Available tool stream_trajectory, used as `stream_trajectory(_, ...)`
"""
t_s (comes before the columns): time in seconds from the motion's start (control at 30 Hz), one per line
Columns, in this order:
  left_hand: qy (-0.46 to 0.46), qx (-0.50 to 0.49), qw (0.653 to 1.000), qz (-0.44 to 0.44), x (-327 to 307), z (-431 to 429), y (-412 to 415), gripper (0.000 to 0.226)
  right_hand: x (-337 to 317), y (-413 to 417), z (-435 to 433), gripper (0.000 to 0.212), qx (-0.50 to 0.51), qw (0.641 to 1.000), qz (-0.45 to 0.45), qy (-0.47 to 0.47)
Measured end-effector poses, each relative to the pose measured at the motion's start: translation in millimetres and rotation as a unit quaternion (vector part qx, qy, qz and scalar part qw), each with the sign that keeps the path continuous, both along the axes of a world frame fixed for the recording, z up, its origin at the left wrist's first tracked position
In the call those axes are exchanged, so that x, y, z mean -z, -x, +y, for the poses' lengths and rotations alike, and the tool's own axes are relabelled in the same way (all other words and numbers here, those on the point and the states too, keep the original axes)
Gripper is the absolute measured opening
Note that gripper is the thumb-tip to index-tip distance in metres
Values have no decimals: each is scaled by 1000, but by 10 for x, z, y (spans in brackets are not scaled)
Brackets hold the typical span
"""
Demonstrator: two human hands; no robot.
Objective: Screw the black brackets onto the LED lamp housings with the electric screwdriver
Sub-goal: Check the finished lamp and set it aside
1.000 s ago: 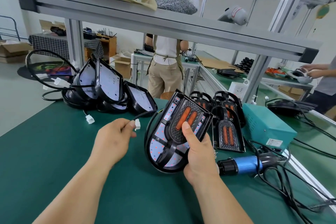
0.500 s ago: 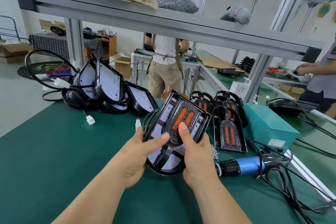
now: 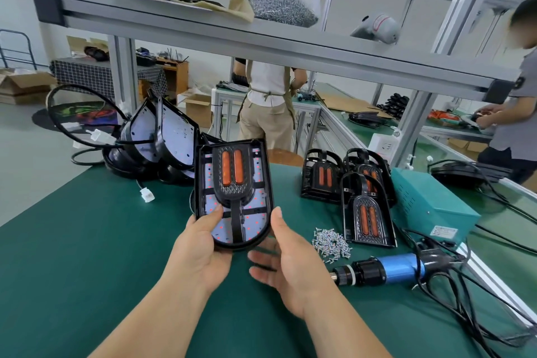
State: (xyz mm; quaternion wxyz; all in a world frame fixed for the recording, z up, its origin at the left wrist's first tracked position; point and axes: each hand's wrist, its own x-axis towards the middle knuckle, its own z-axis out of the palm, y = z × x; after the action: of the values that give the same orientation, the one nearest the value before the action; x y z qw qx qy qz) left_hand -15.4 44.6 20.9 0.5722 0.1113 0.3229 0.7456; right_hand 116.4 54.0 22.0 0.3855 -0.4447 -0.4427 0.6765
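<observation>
My left hand (image 3: 200,253) holds an LED lamp housing (image 3: 234,192) upright above the green mat, thumb on its face, fingers behind its rounded lower edge. A black bracket with two orange lenses sits on the housing's LED board. My right hand (image 3: 286,263) is just right of the housing, fingers spread and relaxed, its thumb near the lower right rim; whether it touches the rim is unclear. The blue electric screwdriver (image 3: 386,270) lies on the mat right of that hand. A small pile of screws (image 3: 331,243) lies beside it.
Bracketed housings (image 3: 367,212) stand at the right. Bare housings with cables (image 3: 162,136) are stacked at the back left. A teal power box (image 3: 430,206) and tangled black cords (image 3: 479,314) fill the right edge. Two people work at benches behind the frame.
The housing has turned from tilted to upright and passed into my left hand. My right hand has let go of it and opened beside it.
</observation>
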Motion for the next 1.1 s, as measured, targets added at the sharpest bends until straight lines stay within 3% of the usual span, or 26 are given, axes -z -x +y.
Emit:
stream_trajectory(0.1,-11,-2,1000,0,11,1,2,38,-17,13,-13,52,-32,996,76,43)
stream_trajectory(0.2,-10,7,1000,26,22,-3,-18,34,-13,-4,27,38,-5,983,184,12)
stream_trajectory(0.3,-7,24,997,79,31,-19,-65,29,-15,-36,53,34,21,974,225,-24)
stream_trajectory(0.47,9,69,982,178,32,-62,-77,22,-18,-97,108,37,59,968,229,-82)
stream_trajectory(0.57,-11,85,986,145,-29,-75,-17,17,-17,-106,122,42,88,961,251,-69)
stream_trajectory(0.73,-45,81,984,150,-38,-81,31,25,25,-142,165,27,118,958,256,-51)
stream_trajectory(0.93,37,67,983,166,4,-65,51,18,58,-154,175,17,127,975,181,-7)
stream_trajectory(1.1,87,54,977,190,70,-7,126,16,67,-100,147,26,117,985,123,14)
